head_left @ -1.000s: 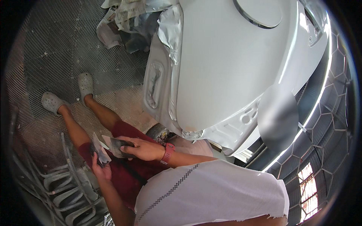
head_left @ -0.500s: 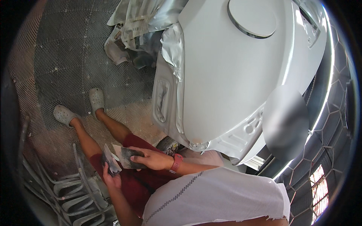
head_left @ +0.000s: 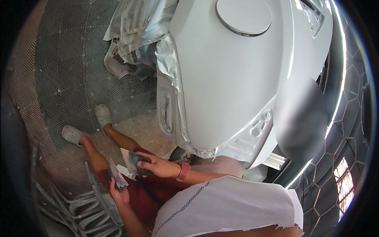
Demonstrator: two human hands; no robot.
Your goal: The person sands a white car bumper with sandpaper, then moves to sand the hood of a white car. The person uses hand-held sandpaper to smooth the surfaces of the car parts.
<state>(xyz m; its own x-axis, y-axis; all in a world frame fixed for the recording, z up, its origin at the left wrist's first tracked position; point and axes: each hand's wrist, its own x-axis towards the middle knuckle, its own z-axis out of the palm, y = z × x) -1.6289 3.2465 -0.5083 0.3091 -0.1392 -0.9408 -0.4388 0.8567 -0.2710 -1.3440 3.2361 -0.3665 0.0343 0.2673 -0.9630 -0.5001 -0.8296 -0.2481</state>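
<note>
My left hand (head_left: 120,193), low on the left, is closed on a sandpaper sheet (head_left: 118,176) with pale and dark grey smudged patches. Just right of it, my right hand (head_left: 160,166), with a red watch (head_left: 184,171) on the wrist, pinches another worn sandpaper sheet (head_left: 134,158), its thumb across the dark face. Between the hands shows a white edge (head_left: 125,170); which sheet it belongs to I cannot tell. Both hands are held above my dark red shorts (head_left: 142,197), and the two sheets are close together. The fingers behind the right sheet are hidden.
A large white car body panel (head_left: 225,79) with a round disc (head_left: 244,15) stands beyond my right arm. Crumpled masking sheets (head_left: 136,35) hang at its left edge. Grey tubular chair frames (head_left: 94,201) crowd the lower left. Textured matting (head_left: 67,59) covers the floor.
The car panel has shifted left in view, and my feet appear lower and further right. Both hands keep hold of their sheets; the white edge between them shows more plainly.
</note>
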